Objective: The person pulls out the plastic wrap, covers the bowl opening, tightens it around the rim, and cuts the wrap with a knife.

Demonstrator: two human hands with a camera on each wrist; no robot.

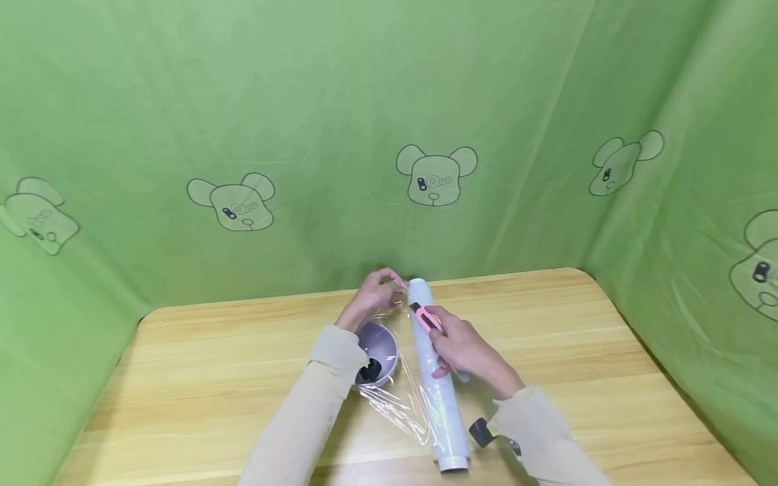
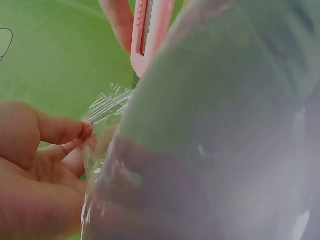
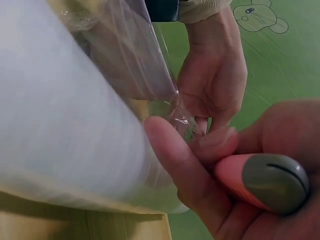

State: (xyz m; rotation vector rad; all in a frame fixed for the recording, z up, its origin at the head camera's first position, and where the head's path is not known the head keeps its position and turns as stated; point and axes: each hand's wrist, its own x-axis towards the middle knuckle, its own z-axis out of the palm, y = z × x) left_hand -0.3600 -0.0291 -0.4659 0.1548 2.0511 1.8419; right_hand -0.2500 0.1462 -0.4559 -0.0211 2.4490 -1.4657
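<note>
A roll of plastic wrap (image 1: 446, 412) lies lengthwise on the table, with a sheet of clear film (image 1: 398, 413) drawn off to its left over a light purple bowl (image 1: 384, 344). My left hand (image 1: 375, 291) pinches the gathered far edge of the film (image 2: 107, 106) between thumb and fingers, beyond the bowl. In my right hand (image 1: 460, 343) I grip a pink utility knife (image 1: 427, 319) with a grey end (image 3: 275, 183). The knife's dark tip is over the roll near its far end. In the left wrist view, the film-covered bowl hides much of the scene.
The wooden table (image 1: 213, 378) has its back edge just beyond my left hand. Green curtains (image 1: 340, 101) printed with bear heads hang behind it and along the sides. A black wrist device (image 1: 481, 432) hangs by my right sleeve, right of the roll.
</note>
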